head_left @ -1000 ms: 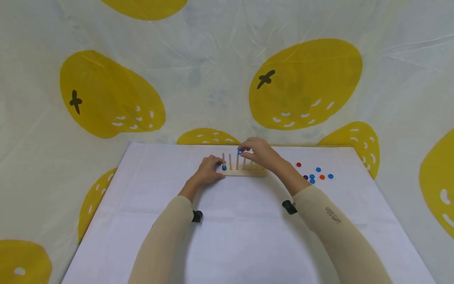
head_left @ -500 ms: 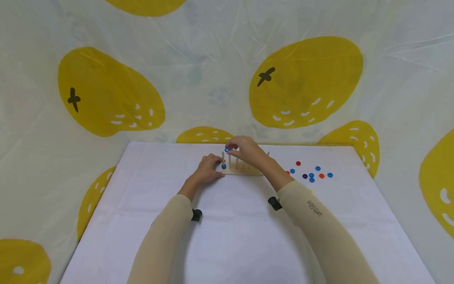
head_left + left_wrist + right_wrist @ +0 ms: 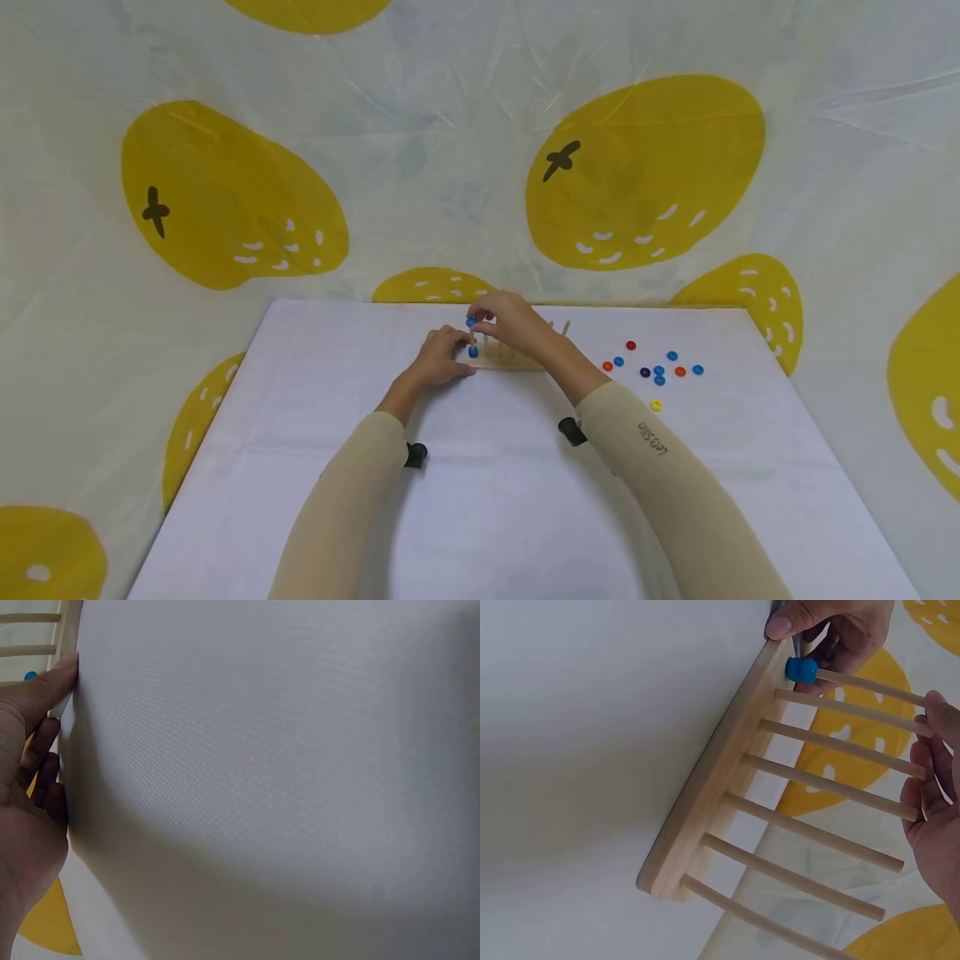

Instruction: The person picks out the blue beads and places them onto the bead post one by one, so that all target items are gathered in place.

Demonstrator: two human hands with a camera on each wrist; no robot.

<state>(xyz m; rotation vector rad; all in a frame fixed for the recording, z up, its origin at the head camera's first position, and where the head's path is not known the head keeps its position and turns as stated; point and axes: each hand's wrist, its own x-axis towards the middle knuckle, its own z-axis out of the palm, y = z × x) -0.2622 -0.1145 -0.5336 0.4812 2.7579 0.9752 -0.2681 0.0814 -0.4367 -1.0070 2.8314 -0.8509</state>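
A wooden peg rack (image 3: 510, 360) with a row of upright pegs stands toward the back of the white table. My left hand (image 3: 437, 358) grips its left end, thumb at the front edge and fingers behind, as the left wrist view shows with the hand (image 3: 34, 735) beside the base. Blue rings (image 3: 801, 670) sit at the foot of the leftmost peg. At the top of that same peg, my right hand (image 3: 513, 323) pinches another blue ring (image 3: 471, 321). The right wrist view shows the other pegs (image 3: 814, 829) bare; there the right hand's fingers hide the held ring.
Loose rings lie right of the rack: several blue ones (image 3: 672, 356), a red ring (image 3: 631, 345), orange ones (image 3: 680, 372), a dark purple ring (image 3: 645, 372) and a yellow ring (image 3: 656, 405). A fruit-patterned cloth (image 3: 450, 167) hangs behind the table.
My right hand has moved left along the rack with the blue ring, from above a middle peg to the leftmost peg's top. The left hand has stayed at the rack's end.
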